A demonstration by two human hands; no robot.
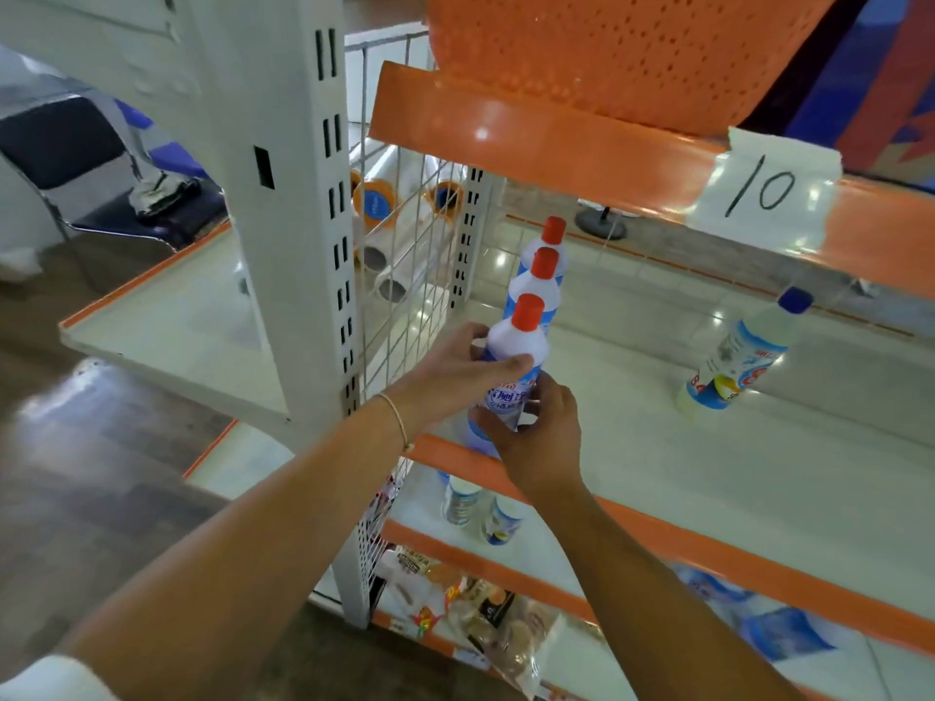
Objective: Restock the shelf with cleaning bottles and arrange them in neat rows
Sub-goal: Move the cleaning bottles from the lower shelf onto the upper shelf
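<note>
Three white cleaning bottles with red caps stand in a row at the left end of the white shelf (657,447), running front to back. Both hands hold the front bottle (516,341). My left hand (455,369) grips its upper body from the left, thumb across the front. My right hand (536,437) grips its lower body near the shelf's orange front edge. The middle bottle (539,280) and the back bottle (551,235) stand right behind it. A blue-capped bottle (738,356) stands alone, further right on the same shelf.
A wire grid panel (405,255) closes the shelf's left end. Above hangs an orange shelf edge with a paper tag "10" (764,189) and an orange perforated basket (632,48). Two bottles (480,508) stand on the shelf below; packaged goods (485,609) lie lower still.
</note>
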